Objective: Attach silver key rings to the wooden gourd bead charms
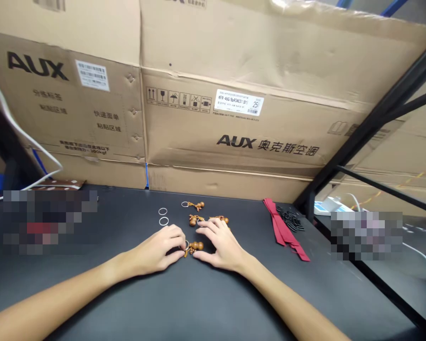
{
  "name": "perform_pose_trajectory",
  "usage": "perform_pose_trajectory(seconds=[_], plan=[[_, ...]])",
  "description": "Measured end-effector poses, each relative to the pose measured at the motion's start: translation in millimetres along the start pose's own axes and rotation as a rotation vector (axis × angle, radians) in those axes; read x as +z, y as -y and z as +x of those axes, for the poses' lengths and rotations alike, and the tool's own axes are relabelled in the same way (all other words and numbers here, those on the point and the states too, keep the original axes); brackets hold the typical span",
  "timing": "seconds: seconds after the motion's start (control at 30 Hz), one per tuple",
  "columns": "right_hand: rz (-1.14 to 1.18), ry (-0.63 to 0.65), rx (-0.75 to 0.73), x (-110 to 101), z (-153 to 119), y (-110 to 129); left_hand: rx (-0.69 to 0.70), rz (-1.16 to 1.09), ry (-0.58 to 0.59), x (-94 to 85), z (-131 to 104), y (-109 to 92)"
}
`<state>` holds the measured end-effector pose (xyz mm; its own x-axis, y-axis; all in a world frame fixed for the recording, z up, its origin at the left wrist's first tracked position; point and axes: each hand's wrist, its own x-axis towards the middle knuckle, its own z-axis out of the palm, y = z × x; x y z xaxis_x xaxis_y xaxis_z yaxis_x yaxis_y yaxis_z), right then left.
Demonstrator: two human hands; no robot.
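On the dark table lies a brown gourd-shaped pendant with a metal ring at its left end. My left hand has its curled fingers around that ring's left side, thumb and fingertips close together. Just right of the pendant, my right hand rests with thumb and fingers spread, nothing held in it. Behind it are another gourd pendant and one more, partly hidden by my right fingers. Farther back sits a gourd pendant with a ring. Two loose rings, one behind the other, lie beyond my left hand.
Red ribbons and a pile of black cords lie on the right of the table. Large cardboard boxes stand behind. A black metal frame rises at the right.
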<state>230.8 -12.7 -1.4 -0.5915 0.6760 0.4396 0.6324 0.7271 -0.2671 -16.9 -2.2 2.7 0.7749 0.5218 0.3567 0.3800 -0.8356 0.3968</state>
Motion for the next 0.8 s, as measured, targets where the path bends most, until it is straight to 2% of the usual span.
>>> perform_pose_trajectory(seconds=[0.1, 0.23, 0.47, 0.67, 0.8], plan=[[0.019, -0.007, -0.044, 4, -1, 6, 0.007, 0.007, -0.011, 0.6, -1, 2], [0.058, 0.02, -0.023, 10, 0, 11, -0.004, 0.01, -0.016, 2.1, -2, 5], [0.083, 0.006, 0.02, 8, -1, 8, -0.043, -0.023, -0.008, 1.0, 0, 5], [0.093, 0.01, 0.029, 8, -2, 5, 0.005, -0.041, 0.042, -2.2, 2, 11], [0.128, 0.003, 0.032, 9, -2, 5, -0.002, -0.018, 0.024, -3.3, 0, 13]])
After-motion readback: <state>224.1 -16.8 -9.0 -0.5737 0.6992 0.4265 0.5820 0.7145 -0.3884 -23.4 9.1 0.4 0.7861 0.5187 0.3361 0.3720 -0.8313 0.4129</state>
